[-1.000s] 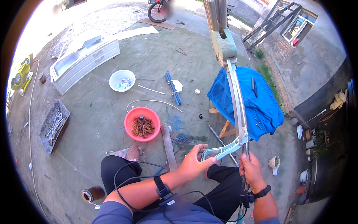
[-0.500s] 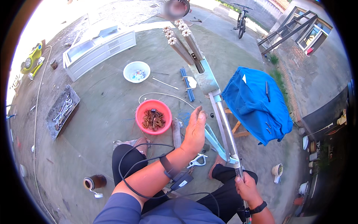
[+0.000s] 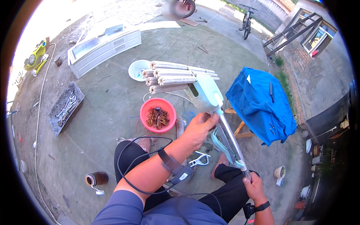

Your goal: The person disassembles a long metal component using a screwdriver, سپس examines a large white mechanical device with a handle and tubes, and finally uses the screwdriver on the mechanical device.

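A long-handled squeeze mop [image 3: 210, 92] with a pale blue plastic head lies across my front. Several ribbed, whitish rolls [image 3: 174, 77] point left from its head. My left hand [image 3: 197, 131] is closed at the neck, thumb and fingers round the top of the metal pole [image 3: 230, 137]. Below that hand runs a light blue lever [image 3: 221, 146], partly hidden by the pole. Lower right, my right hand [image 3: 254, 185] is wrapped round the lower part of the pole. A white and blue clamp-like part [image 3: 200, 159] rests on the ground between my feet.
A red basin [image 3: 170, 114] of brown pieces stands left of the mop, a white basin [image 3: 135, 71] behind it. Blue cloth [image 3: 258, 105] covers a wooden stand at right. A tool tray [image 3: 66, 108], brown jar [image 3: 98, 178] and white cabinet [image 3: 108, 47] lie left.
The mop head has turned so its rolls, which pointed away from me, now point left. My left hand, open beside the pole before, has closed at its neck. The right hand keeps its grip.
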The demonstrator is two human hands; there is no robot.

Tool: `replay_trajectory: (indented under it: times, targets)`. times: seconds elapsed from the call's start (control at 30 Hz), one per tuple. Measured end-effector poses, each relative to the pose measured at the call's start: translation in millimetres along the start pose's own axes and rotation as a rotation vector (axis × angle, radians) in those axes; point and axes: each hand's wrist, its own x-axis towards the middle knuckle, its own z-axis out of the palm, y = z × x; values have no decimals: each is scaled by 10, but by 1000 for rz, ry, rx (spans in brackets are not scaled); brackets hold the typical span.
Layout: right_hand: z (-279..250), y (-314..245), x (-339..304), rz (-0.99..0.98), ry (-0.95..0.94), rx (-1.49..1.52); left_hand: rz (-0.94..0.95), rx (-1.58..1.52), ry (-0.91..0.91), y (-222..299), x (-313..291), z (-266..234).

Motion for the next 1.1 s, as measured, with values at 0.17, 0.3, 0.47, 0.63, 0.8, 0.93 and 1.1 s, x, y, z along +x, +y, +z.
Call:
replay_trajectory:
  times: [0.17,0.3,0.47,0.63,0.8,0.93,1.1]
  targets:
    - [-173,344,194,28,-22,29,21,-4,-52,-56,30,16]
    - [-317,317,404,-45,-46,-88,79,53,-45,-141,34,54]
    - [-397,564,701,-1,-88,-54,116,47,-54,-130,71,165]
    - [-260,798,1061,53,-230,67,6,117,48,-281,156,111]
    - [-7,878,1310,80,-321,241,-16,98,105,-383,266,61]
    - [235,627,1498,47,-286,272,-41,125,170,-460,348,56]
    - [410,314,1632,-98,-206,78,-59,199,213,-543,358,87]
